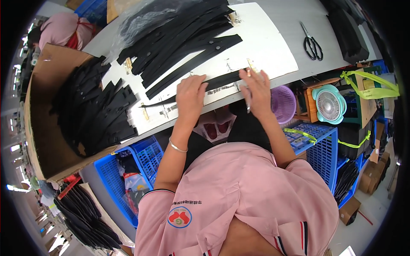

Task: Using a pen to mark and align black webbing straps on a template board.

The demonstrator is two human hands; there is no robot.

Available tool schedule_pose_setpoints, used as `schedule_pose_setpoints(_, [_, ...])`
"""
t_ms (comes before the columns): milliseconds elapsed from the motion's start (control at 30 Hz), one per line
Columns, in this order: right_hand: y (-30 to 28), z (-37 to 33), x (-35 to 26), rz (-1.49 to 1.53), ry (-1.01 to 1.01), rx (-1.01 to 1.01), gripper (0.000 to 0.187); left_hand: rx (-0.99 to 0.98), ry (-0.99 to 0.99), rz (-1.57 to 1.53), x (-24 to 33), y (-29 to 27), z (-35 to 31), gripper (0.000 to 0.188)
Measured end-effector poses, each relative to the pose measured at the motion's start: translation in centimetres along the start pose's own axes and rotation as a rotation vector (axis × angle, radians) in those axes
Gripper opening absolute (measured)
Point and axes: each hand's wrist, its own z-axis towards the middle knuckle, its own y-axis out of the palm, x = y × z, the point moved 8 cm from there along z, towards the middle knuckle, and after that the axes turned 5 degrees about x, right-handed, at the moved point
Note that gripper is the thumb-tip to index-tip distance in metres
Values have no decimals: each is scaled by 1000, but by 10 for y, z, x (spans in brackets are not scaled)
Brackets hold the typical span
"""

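Observation:
A narrow black fabric strip [223, 81] lies slantwise along the near edge of a white board [273, 55] that carries pencil marks and bits of tape. My left hand [191, 96] presses on the strip left of its middle, fingers together and bent over it. At the strip's right end is my right hand [259, 91], its fingertips on the strip and board. A slim, pale pen-like stick [248, 101] sits in that hand, pointing back toward me. Just beyond lies another black strip with snaps [194, 66], and behind it a heap of similar strips [171, 38].
A cardboard box [47, 85] full of black strips stands at the left. Black-handled scissors [313, 45] lie at the far right of the table. Below right are a purple basket [284, 104], a turquoise fan [329, 103] and a blue crate [320, 153]; another blue crate [109, 175] stands lower left.

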Motion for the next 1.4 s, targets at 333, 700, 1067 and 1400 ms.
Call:
schedule_pose_setpoints(333, [-3, 0, 19, -9, -21, 40, 38, 64, -140, 428, -29, -68, -77, 37])
schedule_pose_setpoints(700, [-5, 18, -6, -83, 0, 18, 33, -5, -271, 430, -58, -89, -102, 54])
schedule_pose_setpoints(1067, [105, 57, -137, 879, 471, -363, 21, 46, -291, 390, -60, -91, -104, 56])
schedule_pose_setpoints(1400, [155, 50, -154, 643, 248, -428, 25, 66, -316, 366, -64, -90, -106, 66])
